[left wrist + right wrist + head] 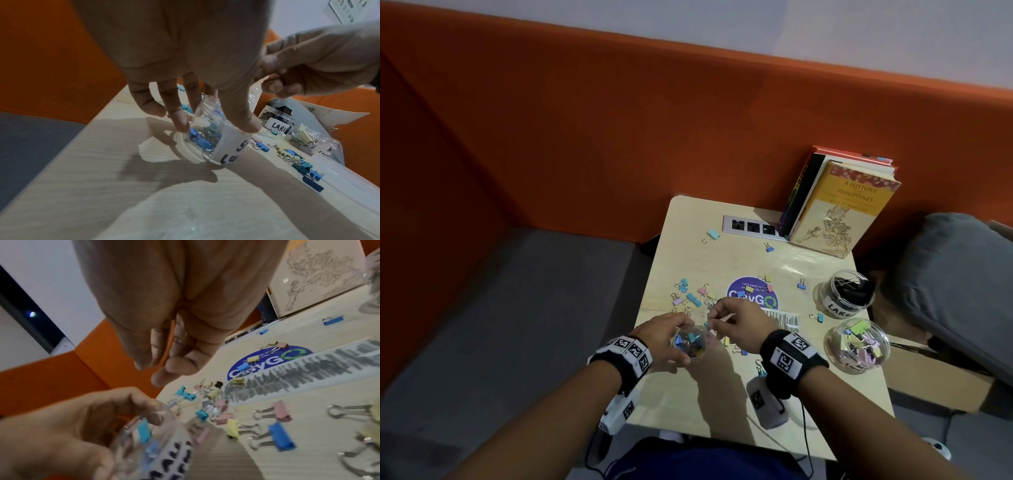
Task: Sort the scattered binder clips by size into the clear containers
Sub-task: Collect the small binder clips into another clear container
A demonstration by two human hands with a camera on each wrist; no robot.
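A small clear jar (690,342) labelled for small clips sits near the table's left edge, holding several blue clips. My left hand (671,329) grips the jar (207,134) from above, thumb on its label side and fingers on the far side. My right hand (719,313) hovers just above and right of the jar mouth, fingers curled tight against the thumb (164,371), with a glint of metal between them. A teal clip (707,323) is right under those fingertips at the jar's rim. Scattered coloured clips (695,294) lie behind the hands.
The jar marked LARGE (842,294) with black clips and the medium jar (856,342) with pastel clips stand at the right edge. Books (839,205) and an outlet strip (751,226) are at the back. A round sticker (753,298) marks the table's middle.
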